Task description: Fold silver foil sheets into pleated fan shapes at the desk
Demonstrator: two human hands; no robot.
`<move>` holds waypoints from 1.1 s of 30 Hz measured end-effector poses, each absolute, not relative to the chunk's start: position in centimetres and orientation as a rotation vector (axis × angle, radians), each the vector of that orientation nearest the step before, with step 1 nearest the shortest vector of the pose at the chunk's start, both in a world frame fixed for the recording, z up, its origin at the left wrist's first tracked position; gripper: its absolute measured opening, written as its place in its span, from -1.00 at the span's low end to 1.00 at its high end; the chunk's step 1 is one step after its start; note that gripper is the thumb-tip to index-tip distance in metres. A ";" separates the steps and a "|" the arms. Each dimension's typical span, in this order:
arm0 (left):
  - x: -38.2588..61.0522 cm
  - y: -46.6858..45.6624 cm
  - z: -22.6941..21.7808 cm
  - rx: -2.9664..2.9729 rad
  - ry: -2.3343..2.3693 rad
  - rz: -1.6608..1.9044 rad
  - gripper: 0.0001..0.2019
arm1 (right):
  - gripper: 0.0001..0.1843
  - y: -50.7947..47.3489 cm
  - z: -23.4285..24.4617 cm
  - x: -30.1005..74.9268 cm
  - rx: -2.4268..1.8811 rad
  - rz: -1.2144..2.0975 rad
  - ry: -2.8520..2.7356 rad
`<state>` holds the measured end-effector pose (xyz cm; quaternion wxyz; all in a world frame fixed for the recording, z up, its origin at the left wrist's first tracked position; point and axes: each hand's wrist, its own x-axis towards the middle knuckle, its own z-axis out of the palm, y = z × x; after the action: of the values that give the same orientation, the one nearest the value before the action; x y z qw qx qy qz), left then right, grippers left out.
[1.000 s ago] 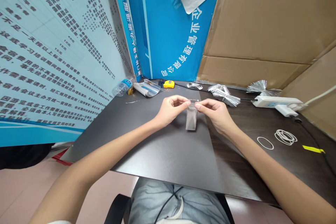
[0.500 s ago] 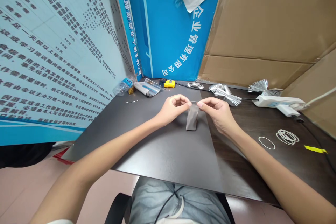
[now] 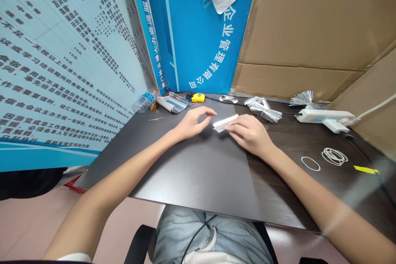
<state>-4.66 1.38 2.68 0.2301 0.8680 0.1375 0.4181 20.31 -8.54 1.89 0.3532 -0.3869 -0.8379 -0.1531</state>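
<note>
My right hand [image 3: 249, 133] pinches a small clear plastic sleeve [image 3: 225, 123] low over the dark table [image 3: 198, 177], so that the sleeve lies almost flat and catches the light. My left hand [image 3: 194, 122] hovers just left of the sleeve with its fingers loosely spread and nothing in them; its fingertips are a short gap from the sleeve's end.
Bundles of shiny clear sleeves [image 3: 262, 108] lie at the back, beside a white power strip [image 3: 324, 116]. White rubber bands [image 3: 334, 156] and a yellow strip [image 3: 365, 169] lie at right. A water bottle [image 3: 144, 101], folded sheets [image 3: 173, 103] and a yellow object [image 3: 198, 97] sit back left. Cardboard and printed panels wall the table.
Both hands held the sleeve up by its top edge, hanging down. Now my left hand has let go and my right hand has lowered the sleeve flat toward the table.
</note>
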 end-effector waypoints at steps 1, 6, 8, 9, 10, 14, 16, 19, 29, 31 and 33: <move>-5.0 1.7 2.7 2.508 0.333 1.099 -0.75 | -0.82 -8.4 1.6 20.5 -1.001 -0.457 -2.232; -5.0 1.6 2.5 2.764 0.079 0.732 -0.61 | -0.75 -7.8 0.4 21.2 -0.904 -0.393 -2.445; -4.6 1.1 2.3 2.768 0.051 0.610 -0.66 | -0.71 -7.8 0.2 21.5 -0.865 -0.276 -2.482; -4.4 0.8 2.2 2.765 0.051 0.563 -0.69 | -0.70 -7.9 0.2 21.6 -0.858 -0.223 -2.491; -4.3 0.6 2.2 2.760 0.057 0.535 -0.71 | -0.70 -7.9 0.2 21.6 -0.857 -0.180 -2.496; -4.2 0.1 2.3 2.722 0.130 0.478 -0.78 | -0.70 -8.4 0.4 21.4 -0.870 -0.121 -2.489; -4.2 -0.1 2.5 2.689 0.181 0.447 -0.82 | -0.72 -8.8 0.5 21.2 -0.891 -0.111 -2.485; -4.2 -0.2 2.7 2.643 0.225 0.433 -0.87 | -0.72 -9.8 0.5 21.2 -0.940 -0.064 -2.501; -3.2 -0.6 2.2 2.619 0.349 0.418 -0.81 | -0.65 -11.2 0.7 21.7 -1.006 -0.012 -2.558; -3.2 -0.7 2.2 2.632 0.379 0.405 -0.79 | -0.65 -11.2 0.7 21.6 -1.011 0.000 -2.547; -3.2 -0.7 2.3 2.634 0.415 0.365 -0.70 | -0.64 -11.3 0.7 21.6 -1.021 0.039 -2.515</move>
<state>-3.18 -0.74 2.31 0.2231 0.9540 0.1504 0.1320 21.62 -11.25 0.74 0.2117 -0.3677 -0.9054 0.0139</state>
